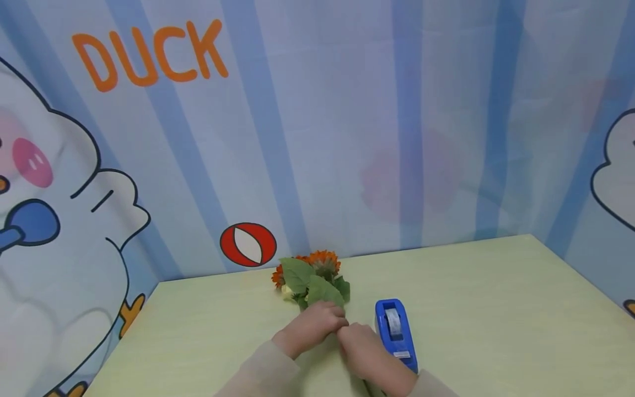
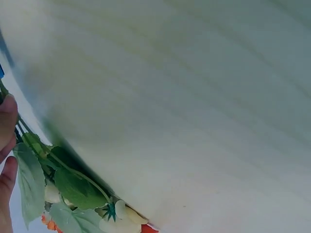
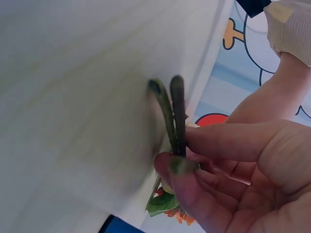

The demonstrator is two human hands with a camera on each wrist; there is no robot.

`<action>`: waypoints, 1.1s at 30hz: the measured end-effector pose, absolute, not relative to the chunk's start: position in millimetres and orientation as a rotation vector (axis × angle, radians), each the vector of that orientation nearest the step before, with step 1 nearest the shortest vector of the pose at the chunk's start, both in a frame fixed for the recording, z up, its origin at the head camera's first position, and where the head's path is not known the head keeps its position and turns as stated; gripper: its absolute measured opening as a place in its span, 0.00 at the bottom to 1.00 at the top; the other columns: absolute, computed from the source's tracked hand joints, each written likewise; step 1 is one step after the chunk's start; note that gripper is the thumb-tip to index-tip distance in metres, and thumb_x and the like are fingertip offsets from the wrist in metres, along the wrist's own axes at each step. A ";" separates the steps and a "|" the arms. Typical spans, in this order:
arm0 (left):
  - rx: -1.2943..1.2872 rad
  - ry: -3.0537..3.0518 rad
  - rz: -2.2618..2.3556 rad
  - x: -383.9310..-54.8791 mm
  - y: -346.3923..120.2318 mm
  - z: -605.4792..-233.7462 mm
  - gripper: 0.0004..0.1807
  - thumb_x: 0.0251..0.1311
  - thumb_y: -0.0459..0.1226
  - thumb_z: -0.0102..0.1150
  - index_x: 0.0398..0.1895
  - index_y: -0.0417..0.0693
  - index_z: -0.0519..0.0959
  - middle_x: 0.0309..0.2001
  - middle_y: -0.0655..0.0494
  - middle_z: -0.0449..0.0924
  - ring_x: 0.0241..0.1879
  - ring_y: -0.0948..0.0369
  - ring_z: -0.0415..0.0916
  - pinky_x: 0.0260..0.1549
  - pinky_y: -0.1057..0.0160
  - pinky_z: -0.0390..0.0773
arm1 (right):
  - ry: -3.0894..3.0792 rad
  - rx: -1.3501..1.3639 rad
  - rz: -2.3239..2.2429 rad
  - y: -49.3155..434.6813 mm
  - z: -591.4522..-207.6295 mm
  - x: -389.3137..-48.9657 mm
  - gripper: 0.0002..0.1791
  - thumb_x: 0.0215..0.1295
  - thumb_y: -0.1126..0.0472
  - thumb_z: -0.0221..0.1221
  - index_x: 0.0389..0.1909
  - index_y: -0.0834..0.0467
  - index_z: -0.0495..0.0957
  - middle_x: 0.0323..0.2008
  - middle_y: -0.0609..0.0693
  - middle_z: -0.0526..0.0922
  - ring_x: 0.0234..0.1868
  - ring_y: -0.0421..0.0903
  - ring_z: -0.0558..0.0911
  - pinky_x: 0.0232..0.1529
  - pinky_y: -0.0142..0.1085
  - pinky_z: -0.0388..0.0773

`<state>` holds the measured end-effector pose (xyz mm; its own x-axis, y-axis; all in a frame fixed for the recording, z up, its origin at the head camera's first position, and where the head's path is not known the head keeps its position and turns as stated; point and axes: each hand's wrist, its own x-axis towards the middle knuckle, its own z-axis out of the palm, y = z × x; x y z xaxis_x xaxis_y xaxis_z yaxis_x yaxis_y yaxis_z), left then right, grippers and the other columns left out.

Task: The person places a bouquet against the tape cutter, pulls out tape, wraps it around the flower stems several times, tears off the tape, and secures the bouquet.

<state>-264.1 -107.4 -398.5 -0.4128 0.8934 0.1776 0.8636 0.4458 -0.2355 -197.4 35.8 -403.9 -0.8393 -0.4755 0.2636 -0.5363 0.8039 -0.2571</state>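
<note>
A small bunch of flowers [image 1: 324, 262], orange blooms with broad green leaves, lies toward the table's back edge. My left hand [image 1: 317, 325] grips its stems just below the leaves. In the left wrist view, pale blossoms [image 2: 119, 223] show at the bunch's far end, and only the fingers [image 2: 7, 121] appear at the left edge. Right beside the left hand, my right hand [image 1: 364, 353] pinches the lower stems. Several cut green stem ends [image 3: 178, 97] stick out past its thumb and fingers in the right wrist view.
A blue tape dispenser [image 1: 404, 342] with a roll of tape stands just right of my right hand. The pale yellow table [image 1: 496, 309] meets a striped blue backdrop [image 1: 322, 138] with cartoon ducks along its back edge.
</note>
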 end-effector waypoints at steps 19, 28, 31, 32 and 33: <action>-1.488 -2.265 0.439 -258.5 -114.7 -392.1 0.05 0.56 0.42 0.59 0.31 0.63 0.84 0.29 0.72 0.79 0.32 0.69 0.70 0.38 0.68 0.63 | -2.896 0.788 0.570 38.1 -399.6 -195.8 0.19 0.48 0.76 0.59 0.14 0.54 0.62 0.12 0.43 0.60 0.15 0.40 0.59 0.19 0.31 0.58; -1.494 -2.352 0.506 -250.7 -117.7 -389.1 0.08 0.57 0.40 0.60 0.37 0.63 0.83 0.33 0.72 0.80 0.36 0.70 0.72 0.39 0.68 0.66 | -3.018 0.669 0.673 40.3 -394.6 -193.2 0.14 0.51 0.77 0.58 0.21 0.56 0.68 0.17 0.44 0.66 0.19 0.41 0.64 0.22 0.32 0.63; -1.482 -2.340 0.524 -248.2 -118.5 -388.1 0.09 0.56 0.39 0.60 0.39 0.63 0.83 0.35 0.72 0.80 0.37 0.70 0.72 0.40 0.68 0.66 | -3.061 0.634 0.725 41.1 -390.3 -191.6 0.14 0.53 0.78 0.57 0.26 0.56 0.68 0.19 0.46 0.68 0.20 0.42 0.65 0.23 0.33 0.64; -1.478 -2.329 0.533 -247.5 -118.6 -387.7 0.08 0.56 0.39 0.60 0.38 0.63 0.83 0.35 0.72 0.80 0.37 0.70 0.72 0.40 0.68 0.66 | -3.069 0.630 0.739 41.6 -389.1 -190.9 0.15 0.53 0.79 0.56 0.27 0.56 0.67 0.19 0.46 0.68 0.20 0.42 0.65 0.23 0.33 0.65; -1.473 -2.316 0.541 -246.7 -118.7 -387.1 0.08 0.56 0.39 0.60 0.37 0.63 0.83 0.35 0.72 0.79 0.37 0.70 0.73 0.40 0.68 0.66 | -3.070 0.630 0.744 42.3 -388.6 -190.3 0.15 0.52 0.80 0.56 0.28 0.56 0.67 0.20 0.46 0.69 0.21 0.42 0.66 0.23 0.33 0.65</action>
<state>-246.7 -118.7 -387.1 -0.4035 0.9113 0.0815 0.7809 0.3895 -0.4883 -190.3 42.3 -388.6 -0.9204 -0.3907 0.0143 -0.3539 0.8169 -0.4554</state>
